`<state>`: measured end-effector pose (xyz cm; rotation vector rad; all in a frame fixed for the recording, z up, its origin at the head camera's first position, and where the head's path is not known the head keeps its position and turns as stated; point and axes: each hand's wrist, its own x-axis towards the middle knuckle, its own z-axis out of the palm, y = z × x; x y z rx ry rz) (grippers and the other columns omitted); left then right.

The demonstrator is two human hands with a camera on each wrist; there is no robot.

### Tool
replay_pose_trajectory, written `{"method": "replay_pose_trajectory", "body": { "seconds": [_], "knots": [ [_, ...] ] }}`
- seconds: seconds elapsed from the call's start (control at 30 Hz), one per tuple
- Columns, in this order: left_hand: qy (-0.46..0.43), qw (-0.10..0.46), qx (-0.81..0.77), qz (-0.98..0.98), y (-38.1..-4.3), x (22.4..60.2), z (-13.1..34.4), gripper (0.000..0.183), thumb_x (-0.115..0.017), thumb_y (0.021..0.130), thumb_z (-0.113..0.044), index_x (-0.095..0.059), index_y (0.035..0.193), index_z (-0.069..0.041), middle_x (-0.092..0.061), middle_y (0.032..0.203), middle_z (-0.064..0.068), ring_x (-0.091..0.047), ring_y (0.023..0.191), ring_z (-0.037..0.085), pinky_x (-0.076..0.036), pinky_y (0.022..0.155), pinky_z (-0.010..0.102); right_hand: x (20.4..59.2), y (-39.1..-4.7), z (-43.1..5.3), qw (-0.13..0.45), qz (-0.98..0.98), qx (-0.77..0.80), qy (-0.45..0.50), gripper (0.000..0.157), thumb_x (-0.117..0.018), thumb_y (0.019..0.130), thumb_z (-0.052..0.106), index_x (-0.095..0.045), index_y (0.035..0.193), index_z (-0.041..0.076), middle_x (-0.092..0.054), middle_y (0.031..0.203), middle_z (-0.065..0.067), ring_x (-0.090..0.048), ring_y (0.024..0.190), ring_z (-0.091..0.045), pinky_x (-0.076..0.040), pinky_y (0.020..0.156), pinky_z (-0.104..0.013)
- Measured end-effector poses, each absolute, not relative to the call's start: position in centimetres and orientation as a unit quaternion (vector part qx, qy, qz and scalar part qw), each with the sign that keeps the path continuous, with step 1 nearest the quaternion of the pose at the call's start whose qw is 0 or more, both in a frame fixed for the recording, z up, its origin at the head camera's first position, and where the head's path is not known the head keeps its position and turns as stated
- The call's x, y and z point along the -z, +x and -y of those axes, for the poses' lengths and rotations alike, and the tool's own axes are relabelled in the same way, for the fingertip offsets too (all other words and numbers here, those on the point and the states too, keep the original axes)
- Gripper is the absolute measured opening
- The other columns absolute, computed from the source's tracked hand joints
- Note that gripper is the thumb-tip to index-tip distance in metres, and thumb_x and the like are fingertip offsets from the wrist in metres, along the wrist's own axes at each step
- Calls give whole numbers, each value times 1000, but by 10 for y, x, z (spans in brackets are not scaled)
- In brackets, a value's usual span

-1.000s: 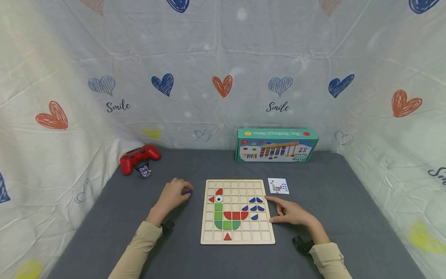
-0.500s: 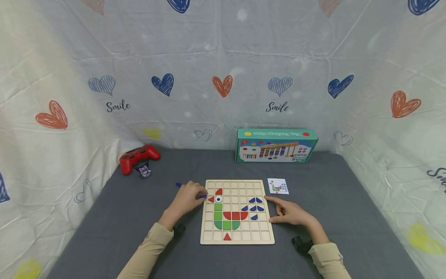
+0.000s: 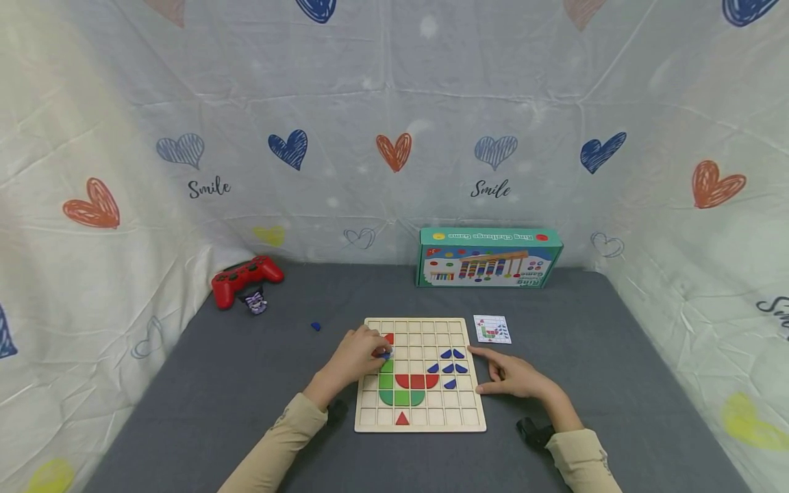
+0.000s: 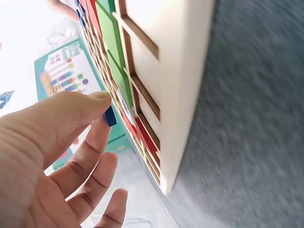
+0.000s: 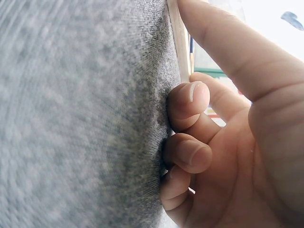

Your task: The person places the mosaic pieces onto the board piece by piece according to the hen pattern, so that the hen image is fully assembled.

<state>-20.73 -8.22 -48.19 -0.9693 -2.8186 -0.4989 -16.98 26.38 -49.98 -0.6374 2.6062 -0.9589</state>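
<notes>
My left hand (image 3: 354, 357) pinches a small blue puzzle piece (image 4: 110, 116) between thumb and index finger, over the left part of a wooden grid board (image 3: 420, 430). That hand covers part of the red and white pieces there. On the board, green squares (image 3: 386, 381), a red strip (image 3: 417, 381) and several blue pieces (image 3: 450, 368) form a bird-like picture. A red triangle (image 3: 402, 419) sits in the bottom row. My right hand (image 3: 518, 375) touches the board's right edge with thumb and index finger, its other fingers curled near the cloth.
Another blue piece (image 3: 316, 326) lies on the grey cloth left of the board. A pattern card (image 3: 492, 329) lies at the board's upper right. Farther back stand a green game box (image 3: 490, 257), a red game controller (image 3: 246, 277) and a small purple figure (image 3: 255, 301).
My left hand has carried the blue piece rightward from the cloth to over the board, uncovering another blue piece on the cloth. The right hand stays at the board's edge.
</notes>
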Motion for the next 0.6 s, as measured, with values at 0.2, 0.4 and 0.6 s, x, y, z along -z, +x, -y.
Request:
{"method": "replay_pose_trajectory", "body": {
  "seconds": [0.2, 0.4, 0.6],
  "knots": [
    [-337, 53, 147, 928, -205, 480, 70, 12, -73, 78, -17, -73, 90, -21, -65, 84, -5, -47, 76, 13, -40, 69, 37, 500, -170, -264, 147, -903, 335, -224, 75, -71, 78, 40, -39, 141, 15, -45, 65, 5, -36, 51, -3, -30, 49, -20],
    [-350, 39, 135, 926, -203, 479, 57, 14, -72, 79, -19, -72, 93, -22, -64, 87, -7, -48, 80, 12, -41, 76, 40, 500, -170, -264, 149, -903, 336, -221, 75, -71, 78, 41, -39, 141, 15, -44, 64, 5, -36, 51, -3, -29, 49, -20],
    [-362, 26, 129, 923, -200, 475, 41, 13, -70, 80, -20, -73, 92, -23, -63, 86, -8, -47, 80, 11, -42, 81, 42, 500, -170, -265, 148, -903, 336, -224, 75, -71, 78, 40, -39, 141, 15, -45, 64, 5, -36, 51, -3, -30, 49, -20]
  ]
}}
